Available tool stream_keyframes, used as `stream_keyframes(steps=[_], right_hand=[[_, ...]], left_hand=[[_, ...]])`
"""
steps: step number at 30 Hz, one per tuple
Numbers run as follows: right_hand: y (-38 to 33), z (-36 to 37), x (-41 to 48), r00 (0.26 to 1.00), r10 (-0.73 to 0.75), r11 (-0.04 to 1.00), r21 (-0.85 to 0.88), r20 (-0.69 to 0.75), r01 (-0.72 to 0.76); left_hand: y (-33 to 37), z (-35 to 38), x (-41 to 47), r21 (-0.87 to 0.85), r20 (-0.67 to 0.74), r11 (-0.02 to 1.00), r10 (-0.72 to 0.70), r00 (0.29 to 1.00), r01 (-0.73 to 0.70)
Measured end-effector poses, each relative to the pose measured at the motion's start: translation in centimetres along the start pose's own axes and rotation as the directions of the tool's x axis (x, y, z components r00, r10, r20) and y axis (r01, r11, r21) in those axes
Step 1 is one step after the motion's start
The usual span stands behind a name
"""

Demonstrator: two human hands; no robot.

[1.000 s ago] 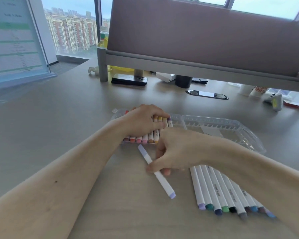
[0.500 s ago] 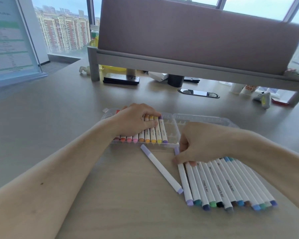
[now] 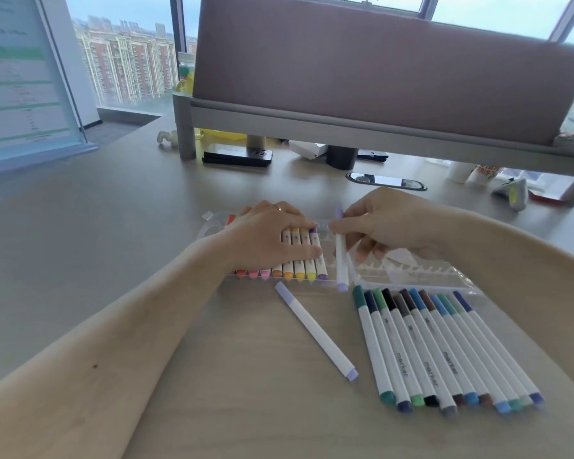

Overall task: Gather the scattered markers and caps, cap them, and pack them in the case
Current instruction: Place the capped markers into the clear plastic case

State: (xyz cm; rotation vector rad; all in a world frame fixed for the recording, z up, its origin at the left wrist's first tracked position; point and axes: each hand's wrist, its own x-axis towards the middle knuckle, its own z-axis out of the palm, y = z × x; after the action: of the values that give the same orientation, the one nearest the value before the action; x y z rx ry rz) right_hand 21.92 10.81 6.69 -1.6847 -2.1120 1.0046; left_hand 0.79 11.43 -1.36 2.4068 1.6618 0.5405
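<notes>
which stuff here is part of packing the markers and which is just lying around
Job: case, packed markers under left hand, held marker in right hand, loose marker, marker row.
Lying about: bottle, black box, cup, sign.

A single wide-angle camera, worn on the person's head, looks forward and down across the pale wood-grain desk (image 3: 80, 260). It sits close: the left forearm enters from the lower left corner and the right from the right edge. The left hand (image 3: 272, 240) and right hand (image 3: 388, 226) meet just above mid-frame, where the right pinches a white lilac-capped marker (image 3: 341, 260). The mauve fabric desk divider (image 3: 378, 71) fills the upper centre; a window onto apartment blocks (image 3: 130, 61) shows at upper left.
</notes>
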Motion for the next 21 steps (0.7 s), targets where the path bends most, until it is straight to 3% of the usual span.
stream_keyframes(steps=[4, 9, 17, 21], right_hand=[[0.6, 0.4, 2.1, 0.994, 0.052, 0.999, 0.004, -0.091, -0.052], [0.6, 2.5, 3.8, 0.978, 0.023, 0.989, -0.141, -0.206, -0.053], [0.1, 3.4, 4.2, 0.977, -0.059, 0.939, -0.343, -0.206, -0.015], [0.3, 2.1, 3.4, 0.989, -0.054, 0.949, -0.316, -0.14, 0.007]], left_hand=[[0.2, -0.2, -0.2, 0.016, 0.0, 1.0, -0.011, 1.0, 0.011], [0.4, -0.3, -0.3, 0.016, 0.006, 1.0, -0.021, 1.0, 0.021], [0.5, -0.3, -0.3, 0.043, 0.0, 0.998, -0.037, 0.999, 0.037], [0.8, -0.6, -0.4, 0.067, 0.026, 0.997, -0.035, 0.999, 0.033]])
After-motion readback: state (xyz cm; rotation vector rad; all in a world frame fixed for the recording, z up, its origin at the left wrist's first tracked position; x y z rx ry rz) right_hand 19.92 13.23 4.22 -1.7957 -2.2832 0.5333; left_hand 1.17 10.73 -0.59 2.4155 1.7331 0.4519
